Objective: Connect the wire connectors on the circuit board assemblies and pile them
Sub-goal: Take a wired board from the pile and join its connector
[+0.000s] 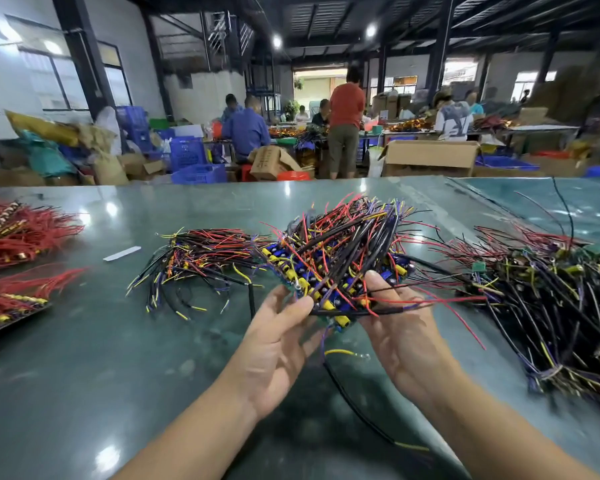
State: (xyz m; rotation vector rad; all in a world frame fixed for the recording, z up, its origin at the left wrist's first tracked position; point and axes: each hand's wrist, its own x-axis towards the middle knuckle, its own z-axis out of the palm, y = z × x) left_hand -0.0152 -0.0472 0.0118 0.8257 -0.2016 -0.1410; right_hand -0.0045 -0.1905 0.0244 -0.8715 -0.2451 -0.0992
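Note:
A stack of circuit board assemblies [329, 271] with blue and yellow parts and many red, black, purple and yellow wires is held above the green table [153, 358]. My left hand [278, 344] grips its near left edge, thumb on top. My right hand [400, 327] holds the near right side, fingers under the boards and thumb among the wires. A black wire with a yellow tip [368, 420] hangs down from the stack. A flat pile of like assemblies [201, 265] lies on the table behind my left hand.
A large tangle of wired assemblies [548, 306] covers the table at right. Red-wired bundles [18, 230] lie at the far left, with a dark tray [11, 323] below them. A white strip [122, 253] lies mid-table. People work at benches beyond the table.

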